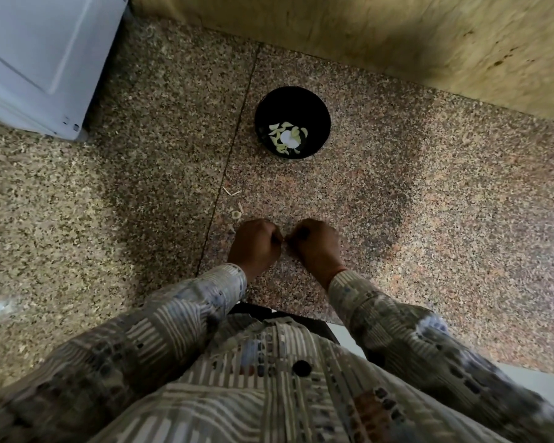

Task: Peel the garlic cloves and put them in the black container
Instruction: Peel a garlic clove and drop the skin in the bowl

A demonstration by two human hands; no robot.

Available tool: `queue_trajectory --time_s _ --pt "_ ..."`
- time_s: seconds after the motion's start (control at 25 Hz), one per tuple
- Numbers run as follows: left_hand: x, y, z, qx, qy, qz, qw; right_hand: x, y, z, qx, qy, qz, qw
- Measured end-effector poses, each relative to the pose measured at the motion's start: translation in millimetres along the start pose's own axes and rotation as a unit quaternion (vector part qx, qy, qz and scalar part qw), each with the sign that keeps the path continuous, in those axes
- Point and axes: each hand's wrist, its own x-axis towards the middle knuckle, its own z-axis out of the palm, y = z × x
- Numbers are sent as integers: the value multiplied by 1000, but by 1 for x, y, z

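Pinching one tiny pale piece (283, 240) between them — left hand (255, 246) and right hand (315, 244); one round black container (288, 100) holds about eight peeled cloves (274, 128).

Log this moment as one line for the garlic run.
left hand: curled | right hand: curled, meeting left | held item: hidden | black container: peeled cloves inside, beyond hands | counter: skin scraps

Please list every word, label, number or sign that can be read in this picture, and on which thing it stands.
None can be read. The white appliance is plain, the black container shows no label, and the shirt bears only stripes and blocks, no letters.
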Motion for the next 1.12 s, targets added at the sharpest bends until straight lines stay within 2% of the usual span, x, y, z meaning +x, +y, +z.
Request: queue_trajectory --time_s 0.08,0.2,0.28,0.4,0.48,0.56,0.6,0.68,0.76,0.8,0.84,0.88,0.92,0.96,1.0,1.04,1.08,1.12 --pt "-1 3 0 7 6 4 1000 -2 1 -2 -3 -9 -23 1000" --pt "1 -1 -1 -9 -11 -17 1000 -5 -3 3 45 19 0 999" --pt "-3 1 -7 -34 -24 -43 998 -12 -3 2 86 -6 -15 996" --pt "-11 11 -19 -110 2 -61 992 -23 0 -22 243 -76 2 967" --pt "-17 27 -26 -221 8 -117 968 -31 -2 -43 324 -107 0 940" --pt "-19 45 -35 -355 6 -182 917 -37 -6 -60 299 -89 -59 948" --pt "-20 54 -41 -392 6 -194 899 -40 -7 -68 253 -64 -109 959" --pt "-20 74 -59 -415 4 -198 888 -44 -8 -82 157 -2 -229 961" --pt "-26 95 -75 -447 7 -198 872 -48 -9 -100 119 59 -346 929" --pt "-27 104 -80 -483 9 -205 851 -51 -12 -110 120 79 -390 909" --pt "-30 114 -86 -518 13 -208 830 -55 -16 -118 126 90 -411 898" --pt "-33 124 -88 -513 37 -190 836 -61 -19 -124 157 78 -398 901" --pt "-37 131 -88 -445 89 -140 880 -67 -25 -131 221 38 -333 916" --pt "-40 134 -86 -300 157 -54 939 -72 -32 -138 320 -29 -222 921" --pt "-43 136 -84 -119 223 49 966 -77 -37 -144 415 -115 -102 897" --pt "-47 138 -83 32 263 141 954 -84 -40 -152 480 -191 -2 856" --pt "-49 139 -84 122 272 201 933 -85 -38 -157 510 -234 53 826" --pt "-51 142 -84 159 269 228 922 -89 -37 -162 516 -246 67 818"
